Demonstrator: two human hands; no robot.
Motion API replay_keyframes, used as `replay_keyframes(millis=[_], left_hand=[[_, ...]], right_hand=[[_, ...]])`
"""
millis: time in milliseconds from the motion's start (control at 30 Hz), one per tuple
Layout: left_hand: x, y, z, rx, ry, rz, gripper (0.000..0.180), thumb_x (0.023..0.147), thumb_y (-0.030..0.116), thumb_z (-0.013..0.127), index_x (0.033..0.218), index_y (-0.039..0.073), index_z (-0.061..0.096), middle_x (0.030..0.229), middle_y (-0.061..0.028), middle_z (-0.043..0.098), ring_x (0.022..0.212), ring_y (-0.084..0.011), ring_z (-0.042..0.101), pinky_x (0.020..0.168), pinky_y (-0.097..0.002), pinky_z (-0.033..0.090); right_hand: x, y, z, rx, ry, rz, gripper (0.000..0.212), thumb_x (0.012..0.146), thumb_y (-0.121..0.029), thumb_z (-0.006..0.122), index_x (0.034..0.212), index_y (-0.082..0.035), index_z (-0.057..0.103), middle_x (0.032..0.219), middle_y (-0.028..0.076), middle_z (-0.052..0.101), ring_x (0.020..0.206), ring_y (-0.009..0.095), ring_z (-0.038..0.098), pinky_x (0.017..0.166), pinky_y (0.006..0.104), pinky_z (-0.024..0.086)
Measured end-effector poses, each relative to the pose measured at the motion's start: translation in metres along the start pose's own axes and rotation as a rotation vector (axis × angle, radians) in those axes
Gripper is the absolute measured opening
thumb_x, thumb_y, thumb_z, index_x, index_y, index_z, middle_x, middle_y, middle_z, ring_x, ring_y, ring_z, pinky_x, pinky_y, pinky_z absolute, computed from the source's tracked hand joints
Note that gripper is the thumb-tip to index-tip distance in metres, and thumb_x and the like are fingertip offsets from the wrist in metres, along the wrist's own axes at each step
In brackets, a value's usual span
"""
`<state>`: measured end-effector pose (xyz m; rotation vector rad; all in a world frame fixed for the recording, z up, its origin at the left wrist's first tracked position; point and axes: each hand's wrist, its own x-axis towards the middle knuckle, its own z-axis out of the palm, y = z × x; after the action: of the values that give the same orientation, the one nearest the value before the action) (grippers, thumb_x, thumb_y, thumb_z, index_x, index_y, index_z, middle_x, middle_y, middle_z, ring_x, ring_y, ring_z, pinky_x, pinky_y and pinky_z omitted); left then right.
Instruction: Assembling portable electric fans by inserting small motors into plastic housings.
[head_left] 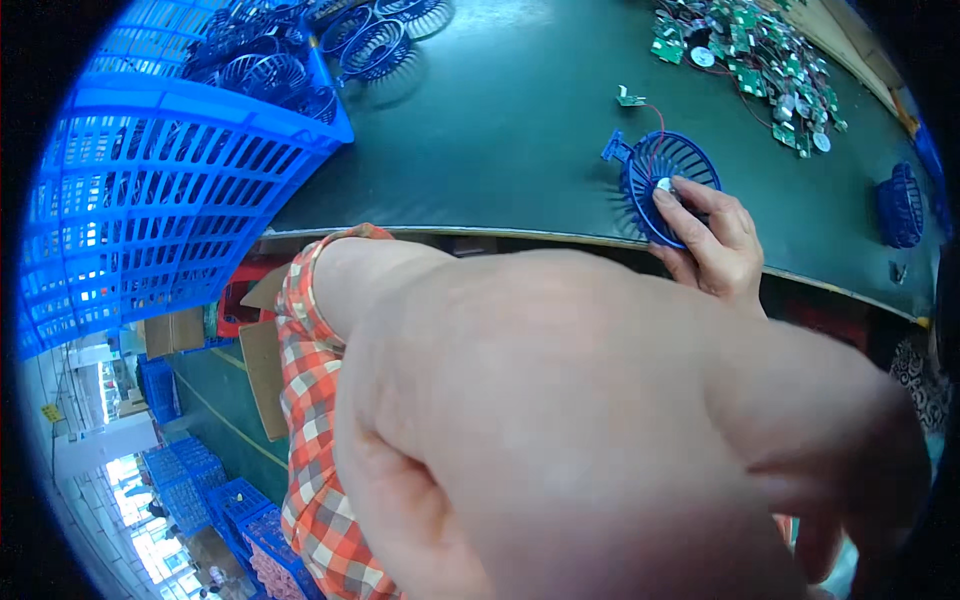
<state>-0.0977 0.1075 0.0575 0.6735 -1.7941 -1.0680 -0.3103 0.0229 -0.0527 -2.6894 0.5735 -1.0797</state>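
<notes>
My right hand [718, 240] is closed around the near edge of a round blue plastic fan cover [708, 158] on the green table. Its thumb and forefinger meet at a small white round part [664, 186] in the middle of the cover. A thin red wire runs from there to a small green circuit board [630, 97] lying just beyond. My left hand [600, 400] is very close to the camera, large and blurred. It reaches across from the left out of a checked sleeve, hiding my right forearm. Its fingers, at lower right, are dark and smeared.
A blue slatted crate [190, 115] full of dark blue fan covers stands at left, with more loose covers [375, 48] beside it. Green circuit boards with wires [750, 60] are heaped at far right. Another blue cover [900, 205] sits near the table's right end.
</notes>
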Motion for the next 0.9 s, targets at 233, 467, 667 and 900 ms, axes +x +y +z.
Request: replay_keyframes(millis=[233, 467, 667, 900], left_hand=[[-0.005, 0.011, -0.004, -0.181, -0.024, 0.04, 0.023, 0.076, 0.004, 0.081, 0.09, 0.004, 0.063, 0.108, -0.0164, 0.064, 0.097, -0.0282, 0.066, 0.085, -0.0399, 0.055], [-0.009, 0.0, -0.003, -0.425, -0.082, 0.142, 0.023, 0.074, 0.002, 0.082, 0.086, 0.005, 0.063, 0.106, -0.017, 0.063, 0.095, -0.0281, 0.066, 0.084, -0.0402, 0.056], [0.032, -0.005, 0.019, -0.594, -0.246, 0.222, 0.024, 0.072, 0.0, 0.083, 0.083, 0.006, 0.062, 0.105, -0.0175, 0.063, 0.093, -0.028, 0.067, 0.083, -0.0406, 0.057], [0.042, -0.034, 0.001, -0.31, -0.032, -0.149, 0.024, 0.078, 0.011, 0.08, 0.077, 0.009, 0.057, 0.104, -0.0181, 0.063, 0.092, -0.0252, 0.062, 0.081, -0.0346, 0.051]], right_hand=[[-0.009, 0.003, -0.009, 0.129, 0.058, 0.022, 0.058, 0.064, -0.01, 0.085, 0.12, -0.011, 0.072, 0.115, 0.014, 0.066, 0.099, 0.03, 0.065, 0.083, 0.0406, 0.053], [-0.02, 0.019, -0.041, 0.054, 0.216, 0.079, 0.057, 0.064, -0.01, 0.085, 0.12, -0.008, 0.072, 0.119, 0.015, 0.066, 0.102, 0.029, 0.065, 0.085, 0.0376, 0.053], [-0.034, 0.051, -0.088, -0.022, 0.421, 0.143, 0.048, 0.075, -0.008, 0.083, 0.121, -0.002, 0.07, 0.121, 0.017, 0.065, 0.108, 0.028, 0.064, 0.091, 0.0353, 0.053], [-0.057, 0.118, -0.182, -0.502, 0.501, 0.323, 0.032, 0.083, -0.008, 0.076, 0.112, 0.002, 0.069, 0.115, 0.016, 0.067, 0.105, 0.029, 0.065, 0.093, 0.0369, 0.051]])
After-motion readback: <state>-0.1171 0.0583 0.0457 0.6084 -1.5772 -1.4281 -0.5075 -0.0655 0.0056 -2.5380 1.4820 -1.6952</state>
